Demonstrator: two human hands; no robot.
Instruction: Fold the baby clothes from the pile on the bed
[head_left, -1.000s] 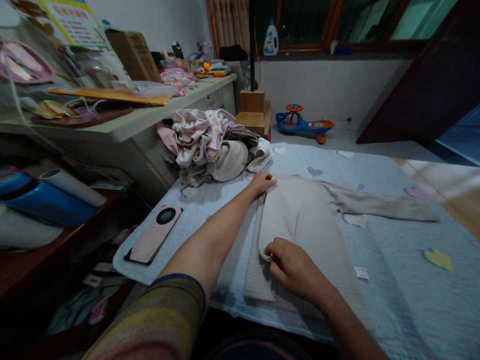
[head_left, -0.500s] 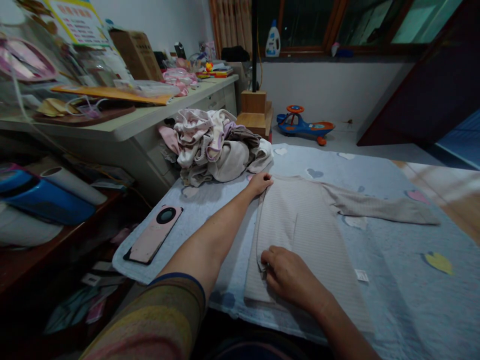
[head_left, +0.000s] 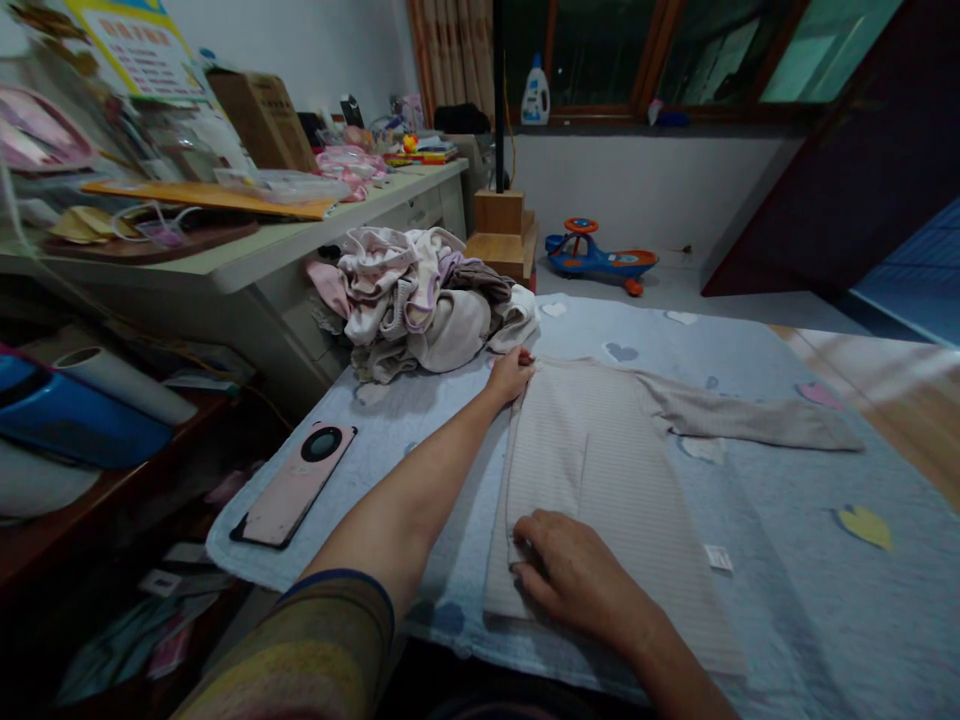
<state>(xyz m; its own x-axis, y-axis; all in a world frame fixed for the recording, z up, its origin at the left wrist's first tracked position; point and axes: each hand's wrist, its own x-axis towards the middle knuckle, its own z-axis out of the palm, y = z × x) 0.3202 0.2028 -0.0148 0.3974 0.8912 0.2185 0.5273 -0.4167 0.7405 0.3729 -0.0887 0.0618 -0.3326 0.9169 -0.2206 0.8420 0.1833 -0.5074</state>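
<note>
A beige striped baby garment [head_left: 607,480] lies on a pale blue heart-print quilted mat [head_left: 780,530], one side folded inward and one sleeve stretched out to the right. My left hand [head_left: 510,375] grips its top edge near the shoulder. At the lower left of the fold, my right hand [head_left: 574,575] holds the folded edge, with fingers curled at the rim. A small white label [head_left: 718,558] sits beside the garment. A pile of pale crumpled clothes [head_left: 420,305] lies beyond my left hand, and a phone in a pink case [head_left: 292,487] rests on the mat to its left.
Along the left runs a white drawer desk [head_left: 330,250] crowded with papers and plastic items. A wooden block stand [head_left: 501,235] rises behind the pile. A blue ride-on toy [head_left: 600,258] stands on the floor beyond the mat. A dark shelf [head_left: 112,470] sits low at left.
My right hand has slid down along the folded edge towards me, and the fold lies flatter. My left hand stays at the top edge. The whole view has shifted slightly.
</note>
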